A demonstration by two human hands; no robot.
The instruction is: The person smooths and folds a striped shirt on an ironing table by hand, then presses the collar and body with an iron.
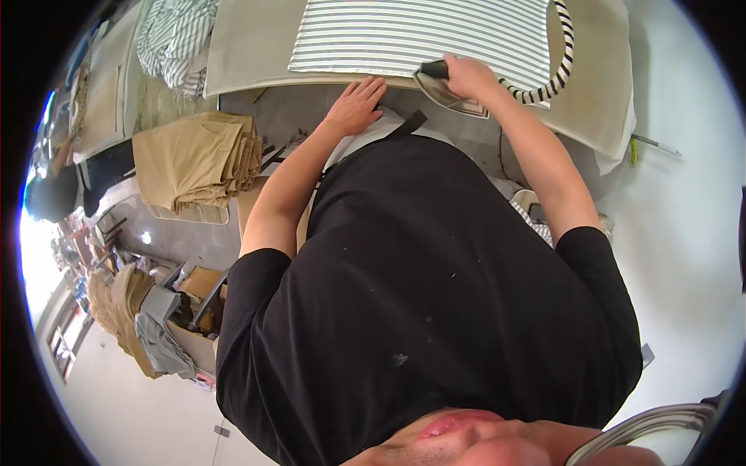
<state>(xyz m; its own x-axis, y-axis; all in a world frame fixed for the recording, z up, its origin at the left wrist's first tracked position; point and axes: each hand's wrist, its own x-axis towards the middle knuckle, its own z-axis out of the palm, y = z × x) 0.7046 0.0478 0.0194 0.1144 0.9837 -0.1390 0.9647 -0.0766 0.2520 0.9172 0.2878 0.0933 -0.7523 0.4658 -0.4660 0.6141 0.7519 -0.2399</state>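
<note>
My right hand (471,78) is wrapped round the dark handle of a clothes iron (451,99) at the near edge of the ironing table. From the iron a black-and-white striped hose (566,58) curves up along the right side. Striped fabric (423,35), white with dark lines, lies flat across the table top, and the iron is at its lower right edge. My left hand (358,105) rests at the table's near edge, palm down with fingers stretched out, just below the fabric. It holds nothing.
The padded ironing table (249,46) spans the top of the view. Crumpled striped cloth (177,39) lies to its left. Below that is a stack of folded tan trousers (198,159). Grey and brown garments (159,330) hang over a box at lower left. A white wall stands on the right.
</note>
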